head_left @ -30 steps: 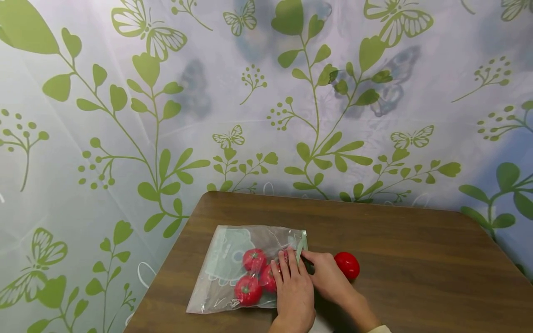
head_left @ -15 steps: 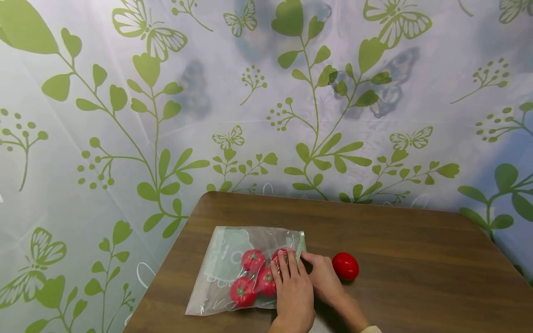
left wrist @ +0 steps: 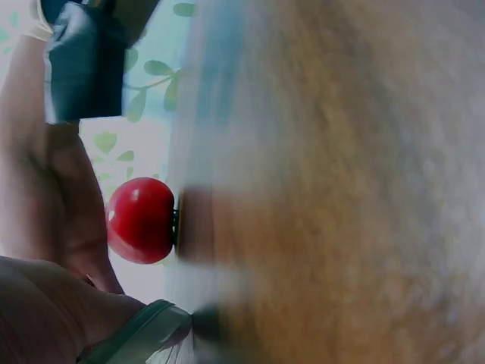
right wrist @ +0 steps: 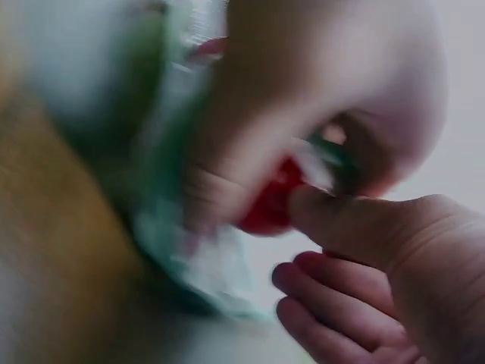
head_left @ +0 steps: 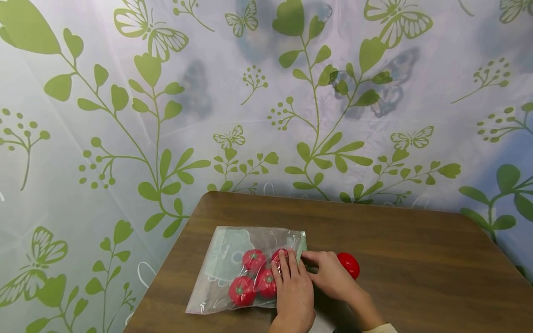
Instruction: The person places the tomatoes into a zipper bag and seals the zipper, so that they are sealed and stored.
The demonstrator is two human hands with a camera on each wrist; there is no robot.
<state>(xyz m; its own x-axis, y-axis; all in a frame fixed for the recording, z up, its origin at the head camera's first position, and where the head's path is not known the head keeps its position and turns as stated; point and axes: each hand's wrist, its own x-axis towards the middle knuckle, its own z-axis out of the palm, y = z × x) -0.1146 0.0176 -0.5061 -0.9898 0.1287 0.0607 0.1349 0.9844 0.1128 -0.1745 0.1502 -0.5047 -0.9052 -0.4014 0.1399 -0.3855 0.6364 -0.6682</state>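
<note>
A clear zip bag (head_left: 225, 289) lies flat on the table with several red tomatoes (head_left: 241, 291) inside, their green tops visible through the plastic. Its green zip strip (head_left: 303, 241) runs along the right-hand end. My left hand (head_left: 294, 293) rests on the bag near that end, fingers straight over one tomato. At the strip, my right hand (head_left: 333, 276) pinches the bag's edge with curled fingers. The left wrist view shows the strip (left wrist: 140, 334) close to the hands; the right wrist view is blurred. Just behind the right hand sits a loose tomato (head_left: 350, 264), outside the bag.
The brown wooden table (head_left: 416, 259) extends to the right of the hands. A curtain (head_left: 250, 92) with green leaves and butterflies hangs behind the table's far edge.
The tomatoes in the bag have shifted slightly left. My right hand has turned a little at the strip and now covers more of the loose tomato. My left hand stays in place.
</note>
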